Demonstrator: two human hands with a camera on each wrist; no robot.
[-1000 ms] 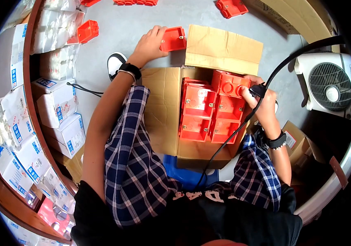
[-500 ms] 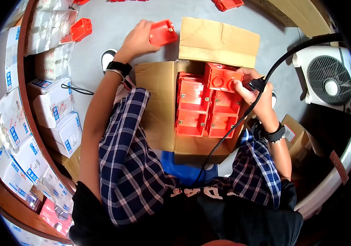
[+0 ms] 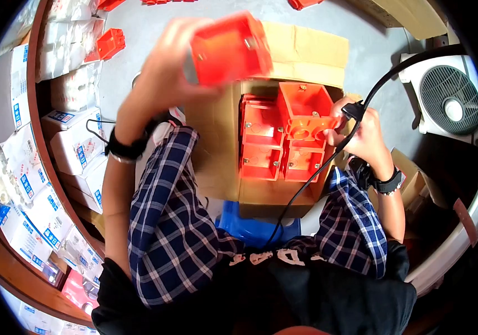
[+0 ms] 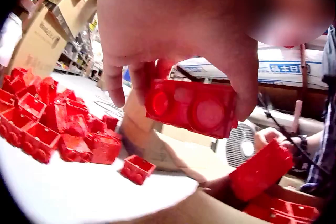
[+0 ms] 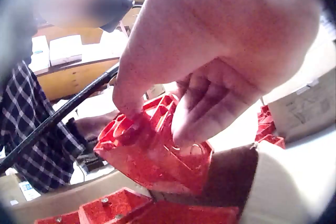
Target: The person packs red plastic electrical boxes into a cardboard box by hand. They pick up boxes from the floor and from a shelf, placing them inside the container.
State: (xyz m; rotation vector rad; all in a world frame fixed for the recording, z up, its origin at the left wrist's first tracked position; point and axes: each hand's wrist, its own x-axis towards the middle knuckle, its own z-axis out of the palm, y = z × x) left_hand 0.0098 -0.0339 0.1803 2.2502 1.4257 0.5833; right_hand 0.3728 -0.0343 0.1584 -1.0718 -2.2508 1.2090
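Note:
My left hand [image 3: 163, 72] grips a red plastic electrical back box [image 3: 230, 50], raised over the far left side of the cardboard carton [image 3: 214, 151]. In the left wrist view, fingers and thumb span that box [image 4: 191, 106], whose side with round knockouts faces the camera. At the carton's far right, my right hand [image 3: 364, 134] pinches a second red back box [image 3: 306, 103] by its knockout side. That box is tilted, its hollow showing in the head view. Beneath it, more red back boxes [image 3: 262, 153] sit in rows in the carton.
A black cable [image 3: 412, 70] crosses in front of the right hand. Many loose red boxes [image 4: 73, 124] lie on the floor beyond. A white fan [image 3: 451, 106] stands at right, shelves with white cartons [image 3: 13, 167] at left. Something blue [image 3: 255, 226] shows below the carton.
My left hand has lifted its back box from near the floor, up and toward the carton. The right hand has tipped its box so the open side now faces up.

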